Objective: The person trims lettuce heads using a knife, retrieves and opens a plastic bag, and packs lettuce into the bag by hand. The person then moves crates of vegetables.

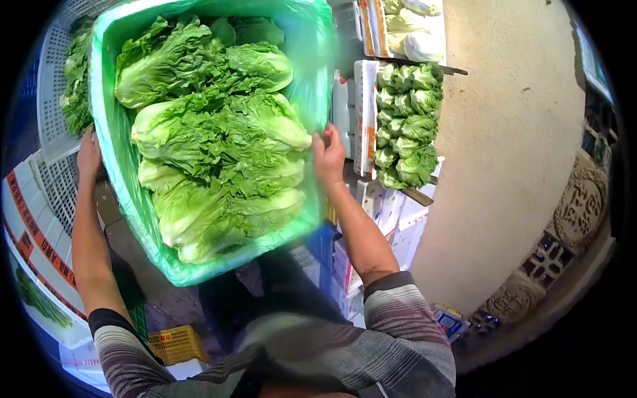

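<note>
A large rectangular bin lined with thin green plastic film (133, 219) is the landmark, held up in front of the person's body between both hands. The left hand (89, 156) grips its left side and the right hand (330, 155) grips its right side, fingers curled at the film; how far they reach underneath cannot be told. Inside the bin lie leafy green lettuce heads with pale stems (222, 142), piled in rows. Right of the bin, a white box with orange print (364, 119) holds small, tightly packed green heads (406, 126). Left of the bin stands a white perforated plastic crate (53, 99) with leafy greens (77, 86). Below the bin sits a yellow plastic basket (178, 343).
</note>
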`<state>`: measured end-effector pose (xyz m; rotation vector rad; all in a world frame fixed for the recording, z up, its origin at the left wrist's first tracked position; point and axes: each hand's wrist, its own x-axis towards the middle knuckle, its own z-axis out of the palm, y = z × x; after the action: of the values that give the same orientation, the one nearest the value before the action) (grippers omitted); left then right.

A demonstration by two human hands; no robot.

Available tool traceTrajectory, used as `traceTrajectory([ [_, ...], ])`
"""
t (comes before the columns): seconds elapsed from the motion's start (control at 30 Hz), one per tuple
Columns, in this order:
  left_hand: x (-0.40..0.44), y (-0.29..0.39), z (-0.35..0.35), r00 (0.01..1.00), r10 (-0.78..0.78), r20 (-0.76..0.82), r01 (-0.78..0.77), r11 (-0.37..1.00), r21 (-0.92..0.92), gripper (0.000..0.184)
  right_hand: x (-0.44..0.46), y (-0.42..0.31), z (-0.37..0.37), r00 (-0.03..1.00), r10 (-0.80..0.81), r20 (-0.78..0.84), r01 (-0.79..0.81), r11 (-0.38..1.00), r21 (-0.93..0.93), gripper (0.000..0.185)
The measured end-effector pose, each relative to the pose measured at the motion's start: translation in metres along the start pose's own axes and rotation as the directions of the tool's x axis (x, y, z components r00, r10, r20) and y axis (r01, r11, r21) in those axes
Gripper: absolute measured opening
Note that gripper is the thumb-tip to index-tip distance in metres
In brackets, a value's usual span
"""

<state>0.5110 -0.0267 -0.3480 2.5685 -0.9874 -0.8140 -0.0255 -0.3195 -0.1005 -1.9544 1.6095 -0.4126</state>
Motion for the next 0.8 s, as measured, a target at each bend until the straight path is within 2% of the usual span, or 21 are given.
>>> traceTrajectory([
  [0.07, 0.008, -0.006, 0.008, 0.996, 0.079, 0.048, -0.07, 0.985, -0.161, 0.053, 0.0, 0.008, 0.001, 1.0, 0.004, -0.008, -0.005, 1.0, -0.02, 0.044],
  [0.13, 0.009, -0.006, 0.013, 0.993, 0.07, 0.1, -0.066, 0.997, -0.038, 0.052, 0.0, 0.003, 0.001, 0.998, 0.064, 0.021, -0.064, 0.998, -0.023, 0.044],
  [0.17, 0.011, -0.008, 0.014, 0.991, 0.057, 0.123, -0.06, 0.998, 0.026, 0.052, 0.001, -0.002, 0.0, 1.0, 0.021, 0.018, -0.02, 0.997, -0.077, 0.045],
  [0.2, 0.014, -0.015, 0.016, 0.971, 0.148, 0.186, -0.135, 0.988, -0.08, 0.051, 0.0, -0.002, 0.001, 0.999, 0.037, 0.009, -0.036, 0.995, -0.089, 0.045],
  [0.27, -0.001, 0.011, 0.011, 0.965, 0.201, 0.167, -0.195, 0.979, -0.05, 0.05, -0.001, -0.005, -0.001, 0.999, 0.054, 0.0, -0.054, 0.995, -0.087, 0.037],
  [0.3, -0.012, 0.047, -0.011, 0.972, -0.05, 0.23, 0.07, 0.995, -0.077, 0.048, -0.002, 0.008, -0.002, 0.999, 0.033, 0.003, -0.033, 0.999, -0.012, 0.03],
  [0.33, -0.01, 0.023, 0.011, 0.99, 0.1, 0.095, -0.105, 0.994, 0.043, 0.047, -0.001, 0.002, -0.004, 0.999, -0.04, 0.011, 0.041, 0.992, -0.122, 0.025],
  [0.37, -0.013, 0.071, -0.022, 0.936, -0.244, 0.254, 0.198, 0.961, 0.194, 0.048, 0.003, 0.043, -0.005, 0.926, -0.377, 0.028, 0.365, 0.872, -0.327, 0.024],
  [0.4, -0.015, 0.078, -0.038, 0.924, -0.197, 0.327, 0.106, 0.956, 0.275, 0.05, 0.0, 0.015, -0.001, 0.972, -0.234, 0.015, 0.232, 0.949, -0.211, 0.024],
  [0.43, -0.01, 0.031, 0.007, 0.993, -0.011, 0.115, -0.018, 0.969, 0.245, 0.052, -0.002, -0.016, 0.003, 0.996, -0.086, 0.001, 0.086, 0.992, -0.093, 0.024],
  [0.47, -0.011, 0.043, -0.002, 0.983, -0.118, 0.143, 0.08, 0.965, 0.25, 0.054, -0.003, -0.015, 0.004, 0.998, -0.055, -0.004, 0.054, 0.989, -0.14, 0.031],
  [0.5, -0.012, 0.052, -0.013, 0.962, -0.152, 0.226, 0.081, 0.953, 0.293, 0.052, -0.004, -0.014, 0.006, 1.0, -0.025, -0.009, 0.023, 0.982, -0.187, 0.037],
  [0.53, -0.018, 0.053, -0.004, 0.982, -0.1, 0.158, 0.044, 0.945, 0.323, 0.057, -0.004, -0.02, 0.004, 1.0, 0.021, -0.01, -0.022, 0.986, -0.166, 0.045],
  [0.57, -0.019, 0.041, 0.008, 0.993, -0.082, 0.083, 0.05, 0.942, 0.332, 0.059, -0.005, -0.02, 0.006, 1.0, 0.024, 0.006, -0.022, 0.986, -0.166, 0.046],
  [0.63, -0.018, 0.049, -0.003, 0.977, -0.107, 0.185, 0.045, 0.949, 0.313, 0.054, -0.003, -0.011, 0.006, 0.999, 0.033, -0.013, -0.035, 0.982, -0.183, 0.05],
  [0.67, -0.024, 0.054, -0.006, 0.969, -0.106, 0.222, 0.031, 0.949, 0.315, 0.053, 0.0, 0.005, 0.004, 0.997, -0.076, -0.033, 0.065, 0.965, -0.256, 0.052],
  [0.73, -0.038, 0.049, 0.007, 0.983, -0.057, 0.175, -0.004, 0.944, 0.329, 0.048, 0.0, -0.001, 0.0, 1.0, -0.02, 0.01, 0.022, 0.958, -0.286, 0.054],
  [0.77, -0.046, 0.047, 0.017, 0.989, -0.047, 0.139, 0.002, 0.953, 0.301, 0.044, 0.0, -0.001, 0.0, 1.0, -0.025, 0.005, 0.025, 0.975, -0.222, 0.054],
  [0.8, -0.056, 0.051, 0.016, 0.986, -0.069, 0.155, 0.018, 0.95, 0.312, 0.043, 0.001, 0.002, 0.0, 0.996, -0.086, -0.006, 0.08, 0.951, -0.3, 0.054],
])
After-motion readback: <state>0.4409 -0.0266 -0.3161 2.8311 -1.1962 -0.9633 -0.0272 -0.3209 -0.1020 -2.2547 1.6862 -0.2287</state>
